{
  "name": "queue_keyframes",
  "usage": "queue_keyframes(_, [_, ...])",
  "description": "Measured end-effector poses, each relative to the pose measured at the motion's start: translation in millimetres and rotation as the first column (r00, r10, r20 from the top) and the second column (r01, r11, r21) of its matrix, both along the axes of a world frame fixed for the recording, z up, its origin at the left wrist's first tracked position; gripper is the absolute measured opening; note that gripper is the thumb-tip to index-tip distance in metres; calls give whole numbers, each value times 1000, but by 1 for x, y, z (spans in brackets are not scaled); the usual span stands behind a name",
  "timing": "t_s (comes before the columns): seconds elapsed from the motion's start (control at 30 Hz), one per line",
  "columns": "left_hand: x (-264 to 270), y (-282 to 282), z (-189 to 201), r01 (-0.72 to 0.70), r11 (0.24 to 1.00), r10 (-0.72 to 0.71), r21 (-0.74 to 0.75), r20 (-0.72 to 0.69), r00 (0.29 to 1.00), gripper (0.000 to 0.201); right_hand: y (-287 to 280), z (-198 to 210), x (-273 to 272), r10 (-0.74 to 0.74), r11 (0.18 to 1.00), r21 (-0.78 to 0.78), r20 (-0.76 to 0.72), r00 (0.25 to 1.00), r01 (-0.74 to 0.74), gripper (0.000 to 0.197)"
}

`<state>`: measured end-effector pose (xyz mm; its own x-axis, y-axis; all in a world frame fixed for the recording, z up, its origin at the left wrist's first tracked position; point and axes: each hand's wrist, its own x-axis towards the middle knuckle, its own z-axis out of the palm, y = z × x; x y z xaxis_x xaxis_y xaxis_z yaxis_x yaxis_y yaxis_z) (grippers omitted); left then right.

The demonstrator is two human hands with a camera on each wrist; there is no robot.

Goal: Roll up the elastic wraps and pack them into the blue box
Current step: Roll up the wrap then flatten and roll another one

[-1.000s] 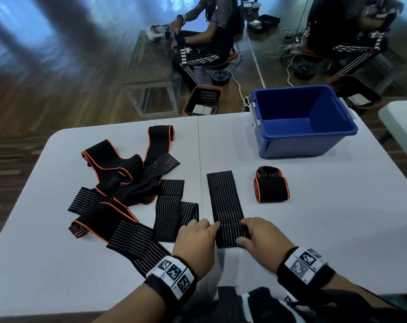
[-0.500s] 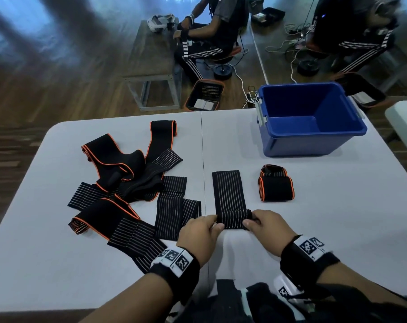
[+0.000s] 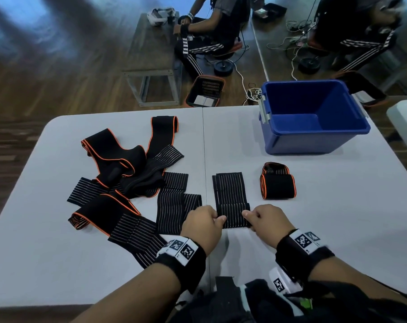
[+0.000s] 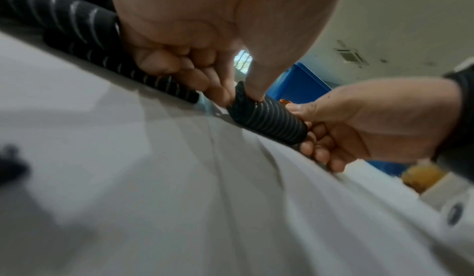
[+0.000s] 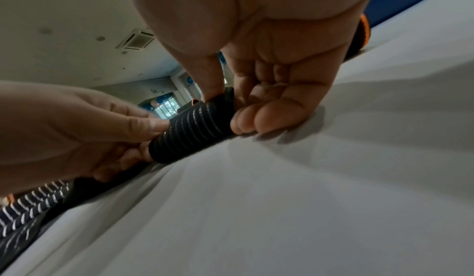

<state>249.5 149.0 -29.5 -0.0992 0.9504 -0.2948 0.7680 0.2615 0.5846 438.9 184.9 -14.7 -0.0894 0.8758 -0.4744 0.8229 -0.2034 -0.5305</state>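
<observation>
While both hands, left hand (image 3: 203,226) and right hand (image 3: 266,221), pinch the half-rolled striped wrap (image 3: 231,201) mid-table, one finished roll (image 3: 278,184) lies beside; blue box (image 3: 314,138) apparently empty, loose wrap pile (image 3: 127,180) remaining.

Half-rolled striped wrap (image 3: 230,201) lies near, seemingly empty, blue box (image 3: 314,141).

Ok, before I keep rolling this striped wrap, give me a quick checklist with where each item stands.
1. Left hand grips the roll's end: ok.
2. Right hand grips the other end: ok.
3. Striped wrap lies straight ahead of the roll: ok.
4. Roll tight and even inside: cannot tell.
5. Blue box open, with room: ok.
6. Finished roll packed in the box: not ok, it sits on the table.
</observation>
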Motion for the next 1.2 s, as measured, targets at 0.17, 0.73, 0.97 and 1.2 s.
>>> queue_keyframes(0.17, [0, -1, 12, 223, 955, -178, 195, -220, 959, 30, -4, 5, -2, 17, 986, 168, -30, 999, -12, 19])
queue_keyframes(0.73, [-2, 4, 2, 152, 984, -155, 94, 28, 987, 57, -1, -3, 7, 264, 960, 79, 47, 963, -267, 56])
queue_keyframes(0.97, [3, 17, -10, 32, 998, -35, 51, 73, 997, 28, 11, -1, 11, 110, 992, 82, -169, 980, -97, 11])
queue_keyframes(1.2, [10, 15, -8, -3, 1000, 3, 27, -9, 1000, 46, 12, -13, 20, 0, 1000, 11, -254, 967, 3, 27])
